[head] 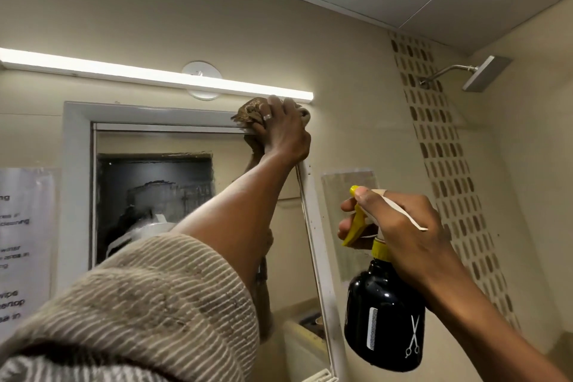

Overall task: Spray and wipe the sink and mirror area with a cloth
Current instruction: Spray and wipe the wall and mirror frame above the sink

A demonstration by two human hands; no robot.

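Left hand [280, 130] presses a cloth [251, 112] on the mirror [186, 183] frame's top corner; right hand [400, 223] grips a spray bottle [383, 319].

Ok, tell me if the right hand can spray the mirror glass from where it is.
Probably yes. The right hand grips the spray bottle beside the mirror, nozzle aimed left towards the glass. The left arm crosses in front, so the lower glass looks partly blocked; the left hand presses the cloth at the top corner.

We find the left hand [280, 130] and cloth [251, 113] at the mirror [155, 180] frame's top right corner, boxed in just below the light bar [155, 76], while bare wall [350, 121] lies open to the right, up to the shower head [485, 74].
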